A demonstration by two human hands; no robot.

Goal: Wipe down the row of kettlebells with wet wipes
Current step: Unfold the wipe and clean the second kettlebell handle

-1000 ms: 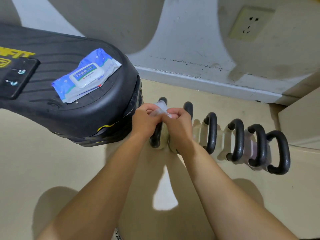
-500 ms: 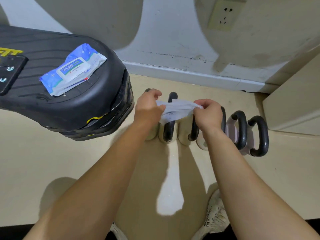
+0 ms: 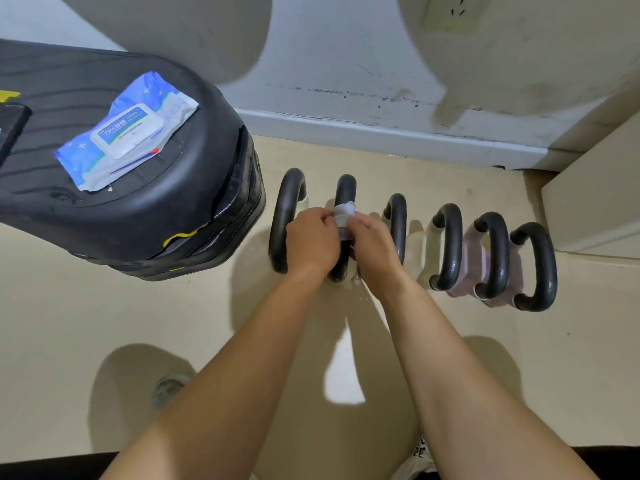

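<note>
Kettlebells (image 3: 452, 251), six in all, stand in one row on the beige floor (image 3: 104, 323), just out from the skirting of a scuffed grey-white wall (image 3: 346, 64). The row runs left to right and drifts slightly nearer at its right end. Each has a smooth, thick black handle bent into a tall arch. Every arch is turned the same way, with its long axis running from the wall toward the person, so the six loops sit side by side like coils. The bodies under them are mostly hidden. Those on the left look pale cream and the three on the right pale lilac.

One wet wipe (image 3: 344, 213), white, thin and crumpled, is wrapped over the top of the second handle (image 3: 346, 188) from the left. The left grip (image 3: 311, 237) is clenched on the wipe's left side, fingers curled in and pinching it. The right grip (image 3: 372, 244) pinches the wipe's right side in the same way. The two bare hands nearly touch across the handle, and the forearms reach in from below.

One wipes pack (image 3: 128, 133) lies flat on a black platform (image 3: 138, 216) at the left. It is soft, crinkled blue-and-white film with a rigid white flip lid, closed, and its long axis runs diagonally from near-left to far-right. The platform is rounded at its end, with a ribbed, rubbery top and yellow marks on its edge.
</note>
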